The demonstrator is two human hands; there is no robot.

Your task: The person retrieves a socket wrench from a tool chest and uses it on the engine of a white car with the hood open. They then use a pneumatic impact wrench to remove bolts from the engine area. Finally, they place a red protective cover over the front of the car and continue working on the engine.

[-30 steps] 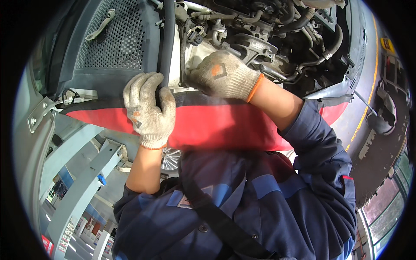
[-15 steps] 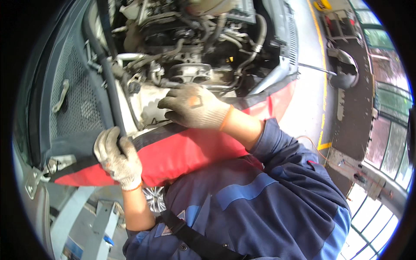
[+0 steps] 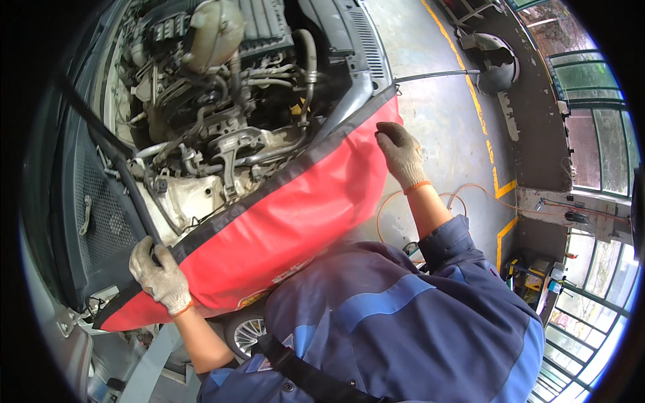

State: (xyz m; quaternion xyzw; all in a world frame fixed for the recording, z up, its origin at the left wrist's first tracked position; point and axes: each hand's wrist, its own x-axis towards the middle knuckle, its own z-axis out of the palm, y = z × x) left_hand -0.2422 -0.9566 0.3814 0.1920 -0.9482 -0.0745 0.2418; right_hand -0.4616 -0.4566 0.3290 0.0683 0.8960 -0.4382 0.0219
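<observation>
A red fender cover (image 3: 282, 215) with a black edge band lies over the car's side, along the engine bay. My left hand (image 3: 160, 277), in a pale knit glove, rests at the cover's left part near the black band. Its thumb and fingers are apart. At the cover's far right end is my gloved right hand (image 3: 402, 158). Its fingers are curled together at the red edge and seem to pinch it; the fingertips are partly hidden. The cover bulges between the hands.
The open engine bay (image 3: 235, 127) holds hoses, brackets and a yellowish plastic tank (image 3: 213, 37). A wheel (image 3: 248, 334) and a grey lift arm (image 3: 151, 363) show below the cover. An orange hose (image 3: 463, 190) crosses the floor at right, and a grey part (image 3: 498, 64) stands by the wall.
My right hand has moved from over the engine bay's near edge to the cover's right end. My left hand stays by the cover's left part. The view has shifted right.
</observation>
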